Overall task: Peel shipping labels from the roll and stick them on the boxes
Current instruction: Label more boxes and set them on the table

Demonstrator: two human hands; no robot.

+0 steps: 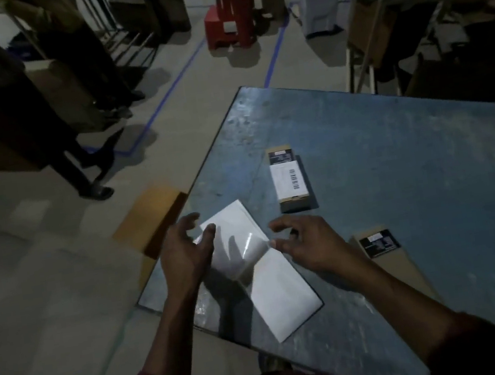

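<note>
A white label strip lies unrolled near the left corner of the blue table, with a glossy crease across its middle. My left hand hovers over the strip's far half, fingers spread and loosely bent, holding nothing. My right hand is at the strip's right edge, its thumb tip touching the edge at the crease, fingers loosely bent. A small brown box with a white barcode label on top stands beyond the hands. A second brown box with a black printed panel lies beside my right forearm.
A brown carton sits on the floor against the table's left edge. People's legs stand at the left. Red plastic stools are at the back, and a metal rack with cartons is at the back right.
</note>
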